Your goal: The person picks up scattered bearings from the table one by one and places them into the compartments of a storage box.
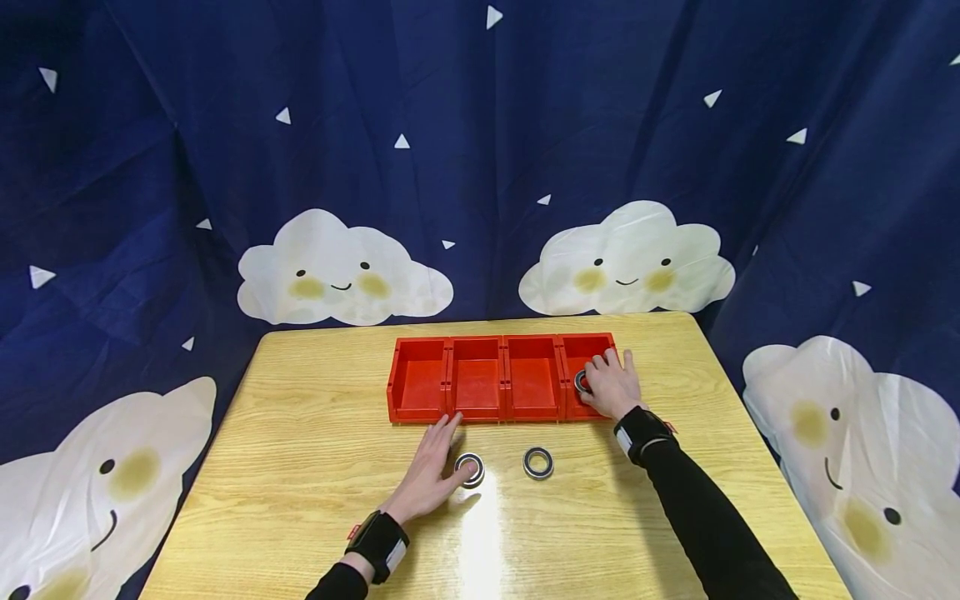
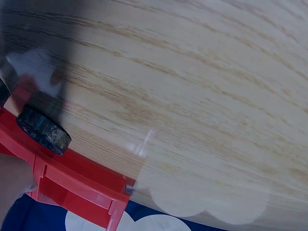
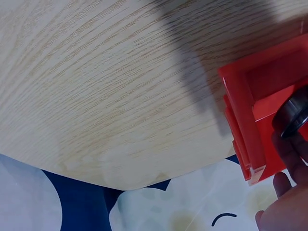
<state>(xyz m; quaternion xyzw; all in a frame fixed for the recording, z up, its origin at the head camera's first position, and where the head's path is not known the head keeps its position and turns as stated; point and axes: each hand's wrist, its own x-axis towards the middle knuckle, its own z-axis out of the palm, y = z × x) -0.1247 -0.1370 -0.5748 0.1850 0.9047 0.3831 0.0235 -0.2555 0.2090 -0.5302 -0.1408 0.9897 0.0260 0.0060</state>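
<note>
My right hand (image 1: 613, 388) reaches into the rightmost compartment of the red bin row (image 3: 240, 106) and holds a ball bearing (image 1: 581, 382) by its edge. In the right wrist view that bearing (image 3: 291, 113) is tilted above the compartment floor, with fingers (image 3: 291, 154) against it. My left hand (image 1: 426, 477) is low over the table in front of the bins, fingers stretched forward. Its thumb lies over part of a second bearing (image 1: 470, 477). A third bearing (image 1: 538, 462) lies flat to the right of it.
The red bins (image 1: 477, 415) stand side by side near the back of the wooden table (image 1: 315, 433). A dark blue curtain (image 1: 480, 167) with clouds hangs behind and around the table.
</note>
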